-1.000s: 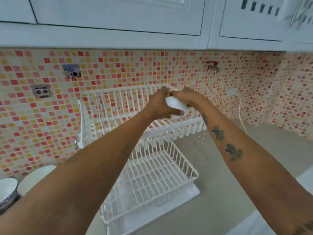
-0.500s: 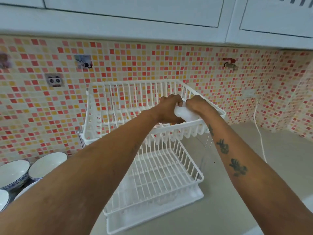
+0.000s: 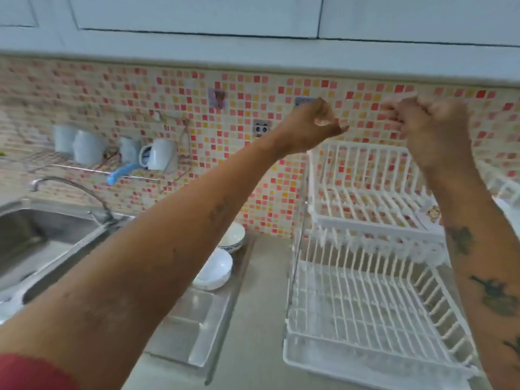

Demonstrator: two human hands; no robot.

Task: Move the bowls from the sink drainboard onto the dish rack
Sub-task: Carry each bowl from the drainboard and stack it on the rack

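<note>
Two bowls are visible on the steel drainboard (image 3: 197,327): a plain white one (image 3: 215,270) lying tilted and, behind it, a blue-patterned bowl (image 3: 233,237). My left forearm hides the part of the drainboard to their left. The white two-tier dish rack (image 3: 365,313) stands on the counter to the right. A white object (image 3: 506,205) shows at the right end of the upper tier, cut off by the frame edge. My left hand (image 3: 312,125) and my right hand (image 3: 430,128) are raised above the rack with fingers curled, and I see nothing in either.
The steel sink (image 3: 33,249) with its curved faucet (image 3: 70,187) is at the left. White mugs (image 3: 159,157) and a blue brush (image 3: 121,173) hang on a wall rail. Cabinets (image 3: 197,18) overhang the tiled wall. Grey counter lies between drainboard and rack.
Both hands held a white object together over the upper tier; now they are apart, raised and without it. The view has swung left, bringing the sink into sight.
</note>
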